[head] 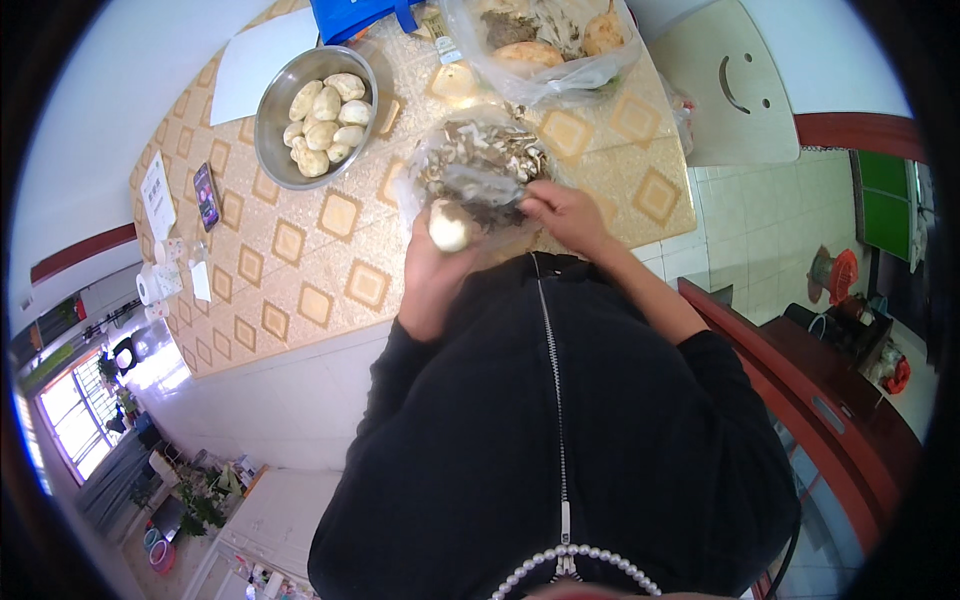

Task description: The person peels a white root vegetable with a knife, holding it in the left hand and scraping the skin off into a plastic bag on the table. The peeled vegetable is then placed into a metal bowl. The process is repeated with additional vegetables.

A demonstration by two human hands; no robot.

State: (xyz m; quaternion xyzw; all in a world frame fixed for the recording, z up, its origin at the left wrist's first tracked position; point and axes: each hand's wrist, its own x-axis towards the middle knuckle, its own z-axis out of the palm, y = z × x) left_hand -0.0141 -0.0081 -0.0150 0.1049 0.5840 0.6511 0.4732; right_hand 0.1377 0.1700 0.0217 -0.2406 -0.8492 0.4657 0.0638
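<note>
My left hand (437,262) grips a partly peeled taro-like tuber (450,229), pale at its near end and brown at the other. My right hand (559,212) is closed beside it, its fingers at a greyish, motion-blurred thing (484,187) that I cannot make out clearly. Under both hands lies a clear plastic bag (416,161) with brown and white peelings (491,142) on it. To the left, a round steel bowl (266,142) holds several pale peeled tubers (322,135).
Beyond the peelings, an open plastic bag (540,90) holds peelings and unpeeled tubers (529,56). A blue bag (352,19) and a white sheet (259,64) lie at the far edge. A phone (207,196), paper rolls (161,277) and a printed card (156,199) are on the left of the patterned tablecloth (337,214).
</note>
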